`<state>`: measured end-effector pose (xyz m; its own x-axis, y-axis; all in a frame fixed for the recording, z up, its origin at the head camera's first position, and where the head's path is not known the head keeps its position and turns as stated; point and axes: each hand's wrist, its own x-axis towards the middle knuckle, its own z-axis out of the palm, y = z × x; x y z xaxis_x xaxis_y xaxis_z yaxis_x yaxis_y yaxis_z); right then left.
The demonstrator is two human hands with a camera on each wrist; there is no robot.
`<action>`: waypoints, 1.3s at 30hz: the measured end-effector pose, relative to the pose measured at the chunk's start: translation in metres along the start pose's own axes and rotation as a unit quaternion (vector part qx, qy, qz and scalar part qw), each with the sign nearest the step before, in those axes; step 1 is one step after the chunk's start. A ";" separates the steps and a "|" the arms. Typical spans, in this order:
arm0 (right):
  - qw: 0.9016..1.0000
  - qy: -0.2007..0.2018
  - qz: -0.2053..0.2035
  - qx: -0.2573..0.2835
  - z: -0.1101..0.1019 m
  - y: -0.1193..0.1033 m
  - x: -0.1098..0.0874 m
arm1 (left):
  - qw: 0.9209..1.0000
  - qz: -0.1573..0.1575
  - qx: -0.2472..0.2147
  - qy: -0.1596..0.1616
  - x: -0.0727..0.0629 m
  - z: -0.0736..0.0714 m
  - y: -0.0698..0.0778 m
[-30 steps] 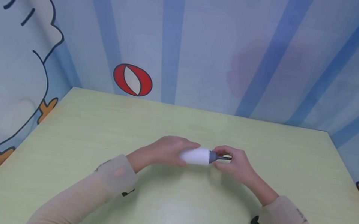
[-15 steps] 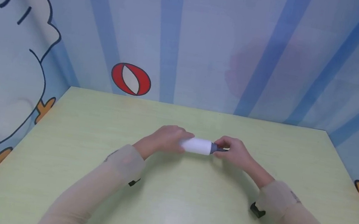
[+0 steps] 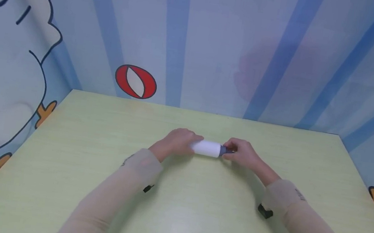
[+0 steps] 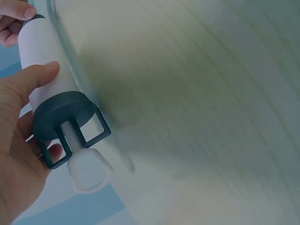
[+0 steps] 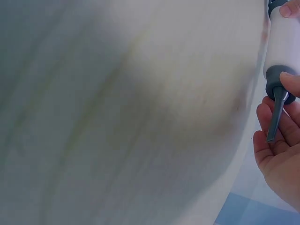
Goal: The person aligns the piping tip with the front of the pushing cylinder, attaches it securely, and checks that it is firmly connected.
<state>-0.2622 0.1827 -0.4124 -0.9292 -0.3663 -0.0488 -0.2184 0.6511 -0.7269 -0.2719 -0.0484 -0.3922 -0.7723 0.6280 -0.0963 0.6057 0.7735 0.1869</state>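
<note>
A large white-barrelled syringe lies sideways between the two hands, low over the table. My left hand grips the barrel at its plunger end, thumb along the side. There the left wrist view shows a dark end cap with two square finger loops and a pale plunger rod ending in a ring. My right hand pinches the dark collar at the opposite end. From that collar a thin dark nozzle points out over the curled right fingers; in the head view the hand partly hides it.
The pale green table spreads under both arms. A blue striped wall rises behind it, printed with a red and white ball. Cartoon figures mark the panels on both sides. Small black pieces stick out beneath the sleeve cuffs.
Both hands have carried the syringe away from the body, towards the back wall. The right fingers cover more of the nozzle in the head view. Each hand keeps its hold.
</note>
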 end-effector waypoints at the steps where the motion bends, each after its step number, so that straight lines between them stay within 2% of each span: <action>1: 1.000 -0.002 -0.001 -0.003 0.000 0.000 0.000 | 1.000 0.001 0.003 0.001 0.001 0.001 0.000; 7: 1.000 -0.010 0.002 -0.005 0.001 0.002 0.003 | 1.000 0.001 0.010 0.017 0.002 0.005 -0.004; 13: 1.000 -0.019 0.001 -0.020 0.000 0.007 0.005 | 0.999 -0.030 0.014 0.040 -0.003 0.009 -0.010; 24: 0.999 -0.022 -0.011 -0.036 -0.002 0.013 0.002 | 0.998 -0.055 0.006 0.029 -0.014 0.011 -0.019; 30: 1.000 -0.016 -0.007 -0.023 -0.004 0.016 0.000 | 0.997 -0.068 0.002 0.027 -0.019 0.011 -0.024; 39: 1.000 -0.018 -0.002 -0.019 -0.005 0.016 -0.001 | 0.997 -0.076 0.000 0.024 -0.020 0.012 -0.027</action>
<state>-0.2660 0.1970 -0.4209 -0.9169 -0.3927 -0.0716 -0.2340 0.6741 -0.7006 -0.2707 -0.0808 -0.4070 -0.8633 0.4989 -0.0762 0.4812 0.8592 0.1737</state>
